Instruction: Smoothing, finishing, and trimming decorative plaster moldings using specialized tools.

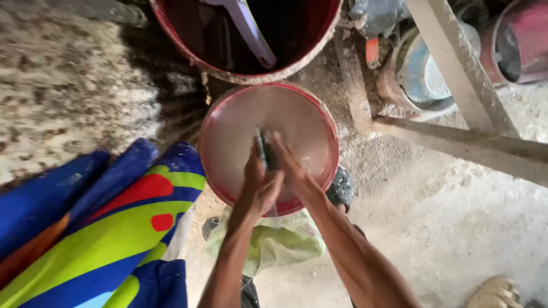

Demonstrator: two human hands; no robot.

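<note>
A red bucket (220, 117) filled with cloudy whitish water stands on the sandy ground in the middle. Both my hands are over it, pressed together around a thin dark flat object (264, 149) that pokes up between them. My left hand (258, 185) wraps the object from the left. My right hand (291, 165) presses against it from the right, fingers stretched forward. Both hands look wet, just above the water. What the dark object is cannot be told.
A bigger dark red bucket (311, 48) with a purple scoop (251, 28) stands behind. Bright blue, green and red cloth (108, 228) lies left. A pale green bag (274, 242) sits below the bucket. Grey wooden beams (456, 137) and round containers (425, 74) are at right.
</note>
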